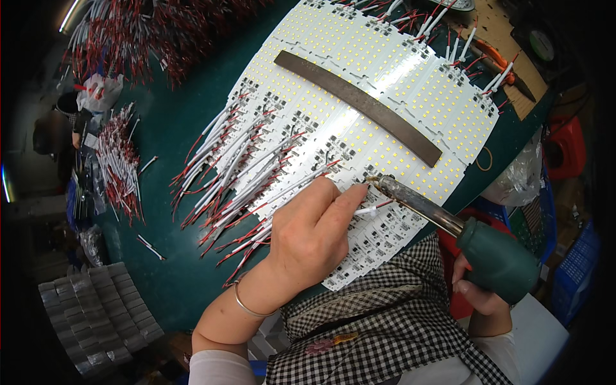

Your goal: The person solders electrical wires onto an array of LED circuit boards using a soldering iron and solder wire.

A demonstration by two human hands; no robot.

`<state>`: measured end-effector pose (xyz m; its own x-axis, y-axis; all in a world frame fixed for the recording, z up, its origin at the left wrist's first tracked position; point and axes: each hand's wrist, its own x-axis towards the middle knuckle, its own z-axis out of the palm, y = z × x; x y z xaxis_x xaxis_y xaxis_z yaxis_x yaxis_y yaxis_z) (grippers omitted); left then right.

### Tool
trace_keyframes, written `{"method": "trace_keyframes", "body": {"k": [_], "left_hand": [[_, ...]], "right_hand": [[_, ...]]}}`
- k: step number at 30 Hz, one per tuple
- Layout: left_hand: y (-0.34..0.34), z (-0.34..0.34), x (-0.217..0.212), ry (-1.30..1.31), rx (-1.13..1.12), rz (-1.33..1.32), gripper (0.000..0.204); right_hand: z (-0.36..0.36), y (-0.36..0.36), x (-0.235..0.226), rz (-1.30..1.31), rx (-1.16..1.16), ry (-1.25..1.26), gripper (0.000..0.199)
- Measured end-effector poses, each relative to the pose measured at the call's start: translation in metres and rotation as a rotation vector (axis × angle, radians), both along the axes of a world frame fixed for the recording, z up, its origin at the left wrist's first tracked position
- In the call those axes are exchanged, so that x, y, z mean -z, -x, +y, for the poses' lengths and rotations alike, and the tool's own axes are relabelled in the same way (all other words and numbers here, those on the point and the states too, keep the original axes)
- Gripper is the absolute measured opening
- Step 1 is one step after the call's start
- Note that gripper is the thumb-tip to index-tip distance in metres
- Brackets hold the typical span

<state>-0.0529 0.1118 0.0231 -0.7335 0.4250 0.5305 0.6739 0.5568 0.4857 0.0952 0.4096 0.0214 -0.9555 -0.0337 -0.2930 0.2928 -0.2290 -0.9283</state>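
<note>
Right hand (478,292) grips one soldering iron (449,224); left hand (314,234) pinches one white wire (372,208).

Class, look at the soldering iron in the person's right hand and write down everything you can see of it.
The soldering iron with a dark green handle has a thick rounded green body and a long metal barrel, discoloured brown and grey, that ends in a tip. It lies slanted, tip up and to the left, handle low at the right. The right hand wraps the handle from below. The tip meets the white LED circuit panel beside the thin white wire pinched by the left hand.
</note>
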Motion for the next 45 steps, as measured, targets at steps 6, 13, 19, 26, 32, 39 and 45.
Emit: {"method": "trace_keyframes", "body": {"k": [6, 13, 19, 26, 32, 39, 45], "left_hand": [[-0.001, -0.001, 0.000, -0.018, 0.007, 0.004, 0.053], [-0.001, 0.001, 0.001, -0.021, 0.012, 0.007, 0.053], [-0.002, 0.000, 0.001, -0.014, 0.007, 0.018, 0.054], [-0.001, 0.001, -0.001, 0.006, 0.003, 0.020, 0.054], [0.002, -0.005, 0.002, -0.023, 0.099, -0.065, 0.045], [0.001, -0.004, 0.002, 0.067, 0.118, -0.002, 0.040], [0.001, -0.002, 0.000, 0.051, 0.097, 0.023, 0.046]], "right_hand": [[0.000, 0.026, -0.003, 0.192, -0.214, -0.330, 0.041], [0.002, 0.017, 0.003, 0.064, -0.095, -0.348, 0.025], [-0.012, 0.017, -0.013, 0.129, 0.037, -0.215, 0.061], [0.004, 0.001, -0.005, 0.163, -0.021, -0.144, 0.066], [-0.001, -0.014, -0.009, 0.108, 0.074, -0.176, 0.059], [-0.006, -0.010, -0.014, 0.189, -0.002, -0.497, 0.025], [-0.012, 0.007, -0.010, 0.174, -0.045, -0.267, 0.020]]}}
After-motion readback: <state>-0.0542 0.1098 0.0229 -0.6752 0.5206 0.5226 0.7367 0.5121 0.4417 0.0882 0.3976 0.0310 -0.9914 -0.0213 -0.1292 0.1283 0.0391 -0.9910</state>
